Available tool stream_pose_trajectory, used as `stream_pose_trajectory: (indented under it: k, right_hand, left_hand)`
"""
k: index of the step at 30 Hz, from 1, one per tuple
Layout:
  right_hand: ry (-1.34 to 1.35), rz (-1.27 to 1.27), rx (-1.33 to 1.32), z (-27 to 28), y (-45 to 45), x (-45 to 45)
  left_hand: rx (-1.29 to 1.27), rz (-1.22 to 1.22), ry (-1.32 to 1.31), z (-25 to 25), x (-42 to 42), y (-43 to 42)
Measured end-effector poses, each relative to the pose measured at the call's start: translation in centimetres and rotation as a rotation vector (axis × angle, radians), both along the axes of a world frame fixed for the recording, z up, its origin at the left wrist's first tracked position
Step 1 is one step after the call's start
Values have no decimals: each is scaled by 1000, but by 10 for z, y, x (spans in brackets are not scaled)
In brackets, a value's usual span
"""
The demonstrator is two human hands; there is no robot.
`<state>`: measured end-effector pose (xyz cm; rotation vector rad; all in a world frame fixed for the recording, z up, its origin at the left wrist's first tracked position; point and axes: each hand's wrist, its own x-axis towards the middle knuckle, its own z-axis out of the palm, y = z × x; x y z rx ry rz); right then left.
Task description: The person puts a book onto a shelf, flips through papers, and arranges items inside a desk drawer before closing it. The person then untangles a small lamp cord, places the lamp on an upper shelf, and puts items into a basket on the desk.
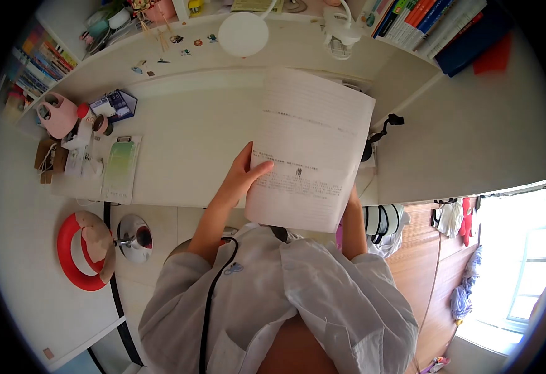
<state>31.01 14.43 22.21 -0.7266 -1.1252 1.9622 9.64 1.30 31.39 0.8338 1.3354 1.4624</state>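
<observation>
Shirt (354, 299), then paper (310, 146) (right fingers hidden behind)

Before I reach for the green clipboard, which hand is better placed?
Probably your left hand: it grips the left edge of the paper, nearer the clipboard. Your right hand is farther across, mostly hidden behind the paper.

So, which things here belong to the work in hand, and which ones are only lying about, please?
Seem in use:
printed paper, held by the left hand
right hand, mostly hidden behind the paper

Seem just lying about:
clipboard with a green sheet
pink container
upper-right books
</observation>
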Motion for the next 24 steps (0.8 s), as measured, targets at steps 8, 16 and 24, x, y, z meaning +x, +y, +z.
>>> stream_pose_trajectory:
  k: [8, 16, 24]
  right_hand:
    - [-172, 11, 430, 5, 4, -1]
    - [-216, -193, 3, 44, 13, -12]
    - [-103, 30, 248, 68, 3, -17]
  left_hand:
    - [-51, 104, -362, -32, 4, 15]
    - [9, 187, -362, -38, 2, 18]
    - [34, 210, -213, -33, -1, 15]
